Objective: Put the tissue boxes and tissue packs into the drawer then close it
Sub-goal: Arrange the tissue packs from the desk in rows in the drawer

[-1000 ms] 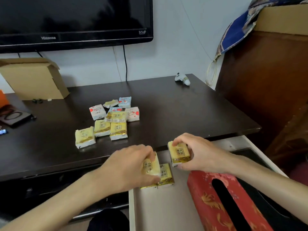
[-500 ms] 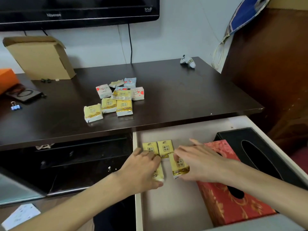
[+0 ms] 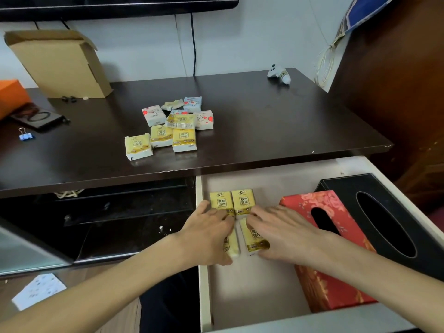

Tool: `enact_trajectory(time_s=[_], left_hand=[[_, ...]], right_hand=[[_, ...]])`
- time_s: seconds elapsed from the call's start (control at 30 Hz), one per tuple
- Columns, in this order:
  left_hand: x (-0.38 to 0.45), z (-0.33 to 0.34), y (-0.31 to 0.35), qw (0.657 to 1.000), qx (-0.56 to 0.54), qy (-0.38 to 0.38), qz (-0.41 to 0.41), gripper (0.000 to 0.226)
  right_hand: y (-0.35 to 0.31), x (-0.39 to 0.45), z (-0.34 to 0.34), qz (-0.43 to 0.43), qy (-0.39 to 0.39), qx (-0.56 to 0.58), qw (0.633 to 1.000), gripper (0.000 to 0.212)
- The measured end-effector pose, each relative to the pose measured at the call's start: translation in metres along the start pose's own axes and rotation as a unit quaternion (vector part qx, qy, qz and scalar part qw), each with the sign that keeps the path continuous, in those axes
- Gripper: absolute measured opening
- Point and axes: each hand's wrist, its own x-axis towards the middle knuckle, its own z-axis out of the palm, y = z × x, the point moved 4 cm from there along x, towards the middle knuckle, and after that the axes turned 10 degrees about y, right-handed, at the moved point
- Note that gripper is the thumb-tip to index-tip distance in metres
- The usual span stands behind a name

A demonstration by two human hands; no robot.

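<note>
Soft, light yellow tissue packs, pinched by their long sides, both hands' fingers gripping one each inside open drawer.

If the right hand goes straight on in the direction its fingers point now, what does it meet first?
The right hand points to the left, across the pack it sets down. Going on, it would probably first meet the left hand's pack, then the left hand. Depth is unclear.
</note>
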Motion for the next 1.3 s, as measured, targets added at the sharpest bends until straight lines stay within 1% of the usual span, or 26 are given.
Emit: enact_trajectory(time_s=[0.2,0.27,0.37,0.7,0.77,0.87,0.97,1.03,1.1,1.2,1.3], left_hand=[[0.005,-0.001,-0.002,1.000,-0.015,-0.016,0.010,0.050],[0.009,-0.002,-0.002,0.999,-0.020,-0.023,0.010,0.049],[0.014,-0.004,-0.004,0.999,-0.033,-0.014,0.005,0.048],[0.015,-0.001,-0.005,0.999,-0.049,0.002,0.003,0.049],[0.014,-0.007,-0.008,0.996,-0.088,-0.008,0.003,0.048],[0.013,-0.030,-0.023,0.975,-0.223,-0.014,-0.017,0.041],[0.011,-0.061,-0.052,0.952,-0.302,0.016,-0.052,0.028],[0.011,-0.081,-0.077,0.946,-0.309,0.058,-0.083,0.015],[0.014,-0.096,-0.104,0.937,-0.310,0.103,-0.123,0.007],[0.023,-0.115,-0.149,0.919,-0.297,0.170,-0.194,0.010],[0.031,-0.128,-0.197,0.900,-0.277,0.222,-0.254,0.015]], right_hand=[[0.003,-0.003,0.003,-0.004,0.009,-0.004,1.000,0.043],[0.003,0.000,0.002,0.000,0.013,-0.003,1.000,0.041],[0.003,0.005,0.003,0.013,0.008,0.000,1.000,0.039],[0.002,0.009,0.006,0.026,-0.002,0.033,0.999,0.045],[0.003,0.009,0.000,0.027,-0.001,0.045,0.999,0.043],[0.011,0.013,-0.021,0.043,0.037,0.085,0.995,0.037],[0.027,0.027,-0.051,0.075,0.094,0.121,0.985,0.027],[0.039,0.046,-0.068,0.102,0.126,0.142,0.976,0.020],[0.050,0.071,-0.081,0.133,0.153,0.182,0.962,0.014],[0.066,0.118,-0.088,0.166,0.170,0.256,0.937,0.008],[0.084,0.170,-0.088,0.192,0.192,0.290,0.918,0.005]])
